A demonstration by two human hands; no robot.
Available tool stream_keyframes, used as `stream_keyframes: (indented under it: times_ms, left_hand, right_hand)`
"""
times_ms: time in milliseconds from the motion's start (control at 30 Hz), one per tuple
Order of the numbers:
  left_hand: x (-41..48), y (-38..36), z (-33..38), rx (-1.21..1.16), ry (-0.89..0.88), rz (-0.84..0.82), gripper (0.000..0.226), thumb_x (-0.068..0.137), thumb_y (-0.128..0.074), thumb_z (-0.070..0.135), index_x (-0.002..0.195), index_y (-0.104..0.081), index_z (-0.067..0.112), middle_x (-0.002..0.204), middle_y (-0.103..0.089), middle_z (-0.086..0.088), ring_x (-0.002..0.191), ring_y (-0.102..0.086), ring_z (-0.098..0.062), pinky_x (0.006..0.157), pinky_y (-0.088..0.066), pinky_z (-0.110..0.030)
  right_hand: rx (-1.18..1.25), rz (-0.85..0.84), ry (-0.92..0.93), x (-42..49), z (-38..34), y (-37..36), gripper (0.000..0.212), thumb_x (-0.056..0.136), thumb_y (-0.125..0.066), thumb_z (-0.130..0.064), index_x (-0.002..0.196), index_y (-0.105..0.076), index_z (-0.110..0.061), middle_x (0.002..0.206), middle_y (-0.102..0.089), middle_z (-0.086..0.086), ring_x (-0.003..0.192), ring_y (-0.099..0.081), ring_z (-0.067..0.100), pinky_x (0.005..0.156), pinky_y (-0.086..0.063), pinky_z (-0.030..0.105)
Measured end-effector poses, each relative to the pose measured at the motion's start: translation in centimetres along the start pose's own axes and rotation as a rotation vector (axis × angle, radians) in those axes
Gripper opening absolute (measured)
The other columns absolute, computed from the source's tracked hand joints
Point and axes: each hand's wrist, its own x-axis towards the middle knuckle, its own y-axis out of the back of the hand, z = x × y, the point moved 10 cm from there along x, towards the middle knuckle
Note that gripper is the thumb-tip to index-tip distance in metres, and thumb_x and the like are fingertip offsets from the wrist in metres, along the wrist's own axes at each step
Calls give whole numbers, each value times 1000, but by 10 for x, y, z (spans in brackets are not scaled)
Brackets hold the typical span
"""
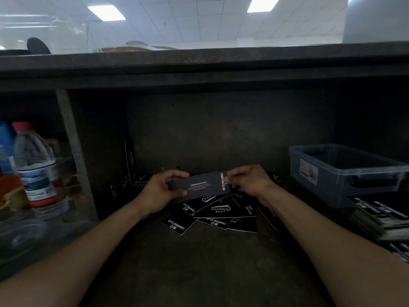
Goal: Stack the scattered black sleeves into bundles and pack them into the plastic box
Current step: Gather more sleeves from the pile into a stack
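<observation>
A flat black sleeve (200, 186) with white print is held level above the dark shelf floor. My left hand (162, 190) grips its left end, thumb underneath. My right hand (247, 180) pinches its right end. Below them several black sleeves (218, 214) lie scattered and overlapping on the floor. More sleeves (129, 161) lean against the back left corner. The clear plastic box (345, 171) stands at the right, open on top, apart from both hands. A stacked bundle of sleeves (380, 214) lies in front of the box.
A vertical divider (73, 151) closes the compartment on the left. Beyond it stand a water bottle (36, 165) with a red cap and other containers. A thick shelf board (203, 67) runs overhead. The dark floor (199, 262) stretches between my forearms.
</observation>
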Motion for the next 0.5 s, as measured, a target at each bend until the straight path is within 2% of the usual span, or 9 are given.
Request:
stream_keyframes:
  times_ms: [100, 167, 267, 333, 400, 433, 500]
  left_hand:
    - [0, -3, 0, -34, 16, -9, 46, 80, -71, -15, 114, -66, 15, 107, -71, -2, 89, -71, 0, 79, -56, -15]
    - [0, -3, 0, -42, 24, -2, 44, 83, -67, -15, 118, -65, 12, 110, -71, -3, 88, -71, 0, 77, -55, -13]
    - [0, 2, -1, -10, 35, 23, 43, 85, -65, -15, 121, -64, 9, 110, -70, -1, 86, -70, 4, 73, -54, -11]
    - [1, 4, -1, 11, 32, 45, 42, 86, -63, -16, 119, -64, 9, 106, -70, 3, 83, -69, 7, 72, -53, -9]
    - [1, 6, -1, 20, 32, 71, 42, 86, -61, -18, 119, -64, 8, 103, -69, 5, 79, -68, 10, 70, -52, -7]
    - [1, 7, -1, 19, 37, 82, 43, 86, -60, -20, 119, -63, 7, 102, -68, 5, 78, -68, 11, 69, -51, -6]
    - [2, 6, -1, 17, 46, 90, 43, 87, -57, -21, 119, -64, 6, 101, -68, 5, 76, -68, 11, 68, -51, -6]
  right_hand:
    - [109, -50, -84, 2, 5, -1, 14, 87, -71, -4, 95, -70, -15, 79, -69, 0, 69, -61, 7, 62, -50, 20]
    - [127, -42, -89, 3, 6, 2, 15, 87, -69, -2, 93, -70, -16, 78, -70, -2, 69, -63, 7, 62, -49, 19]
    - [197, 155, -38, 2, -3, 24, 12, 84, -72, -2, 88, -72, -13, 76, -69, 0, 68, -62, 10, 56, -50, 16]
    - [254, 410, 89, -6, -19, 54, 5, 84, -72, -7, 87, -72, -10, 72, -66, -2, 68, -60, 10, 59, -49, 15]
    - [218, 613, 293, -25, -44, 78, 5, 83, -69, -12, 81, -67, -16, 72, -63, -4, 70, -59, 10, 65, -47, 19]
    - [151, 656, 405, -36, -57, 81, 9, 82, -68, -14, 79, -63, -21, 72, -62, -6, 69, -59, 8, 66, -47, 21]
    - [-62, 636, 586, -54, -79, 67, 14, 79, -67, -17, 79, -56, -25, 71, -60, -9, 66, -59, 4, 64, -49, 23]
